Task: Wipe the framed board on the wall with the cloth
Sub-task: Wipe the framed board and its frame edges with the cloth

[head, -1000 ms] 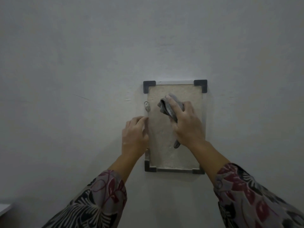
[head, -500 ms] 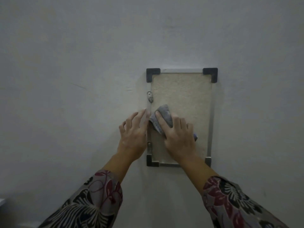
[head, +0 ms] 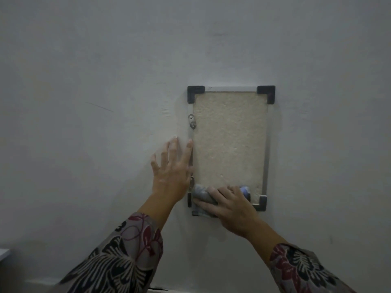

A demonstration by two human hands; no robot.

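Your right hand (head: 230, 206) has the cloth (head: 202, 196) bunched under fingers and thumb, pressed on the lower left corner of the framed board (head: 229, 140) on the wall (head: 105, 81). Your left hand (head: 171, 174) lies flat and spread, forefinger along the frame's left edge. A hard sideways push might shift the board on its small screw plates (head: 192, 121), and the hanging cloth could snag the black corner piece (head: 189, 200). The lower plate is half hidden, and the bottom edge is mostly covered.
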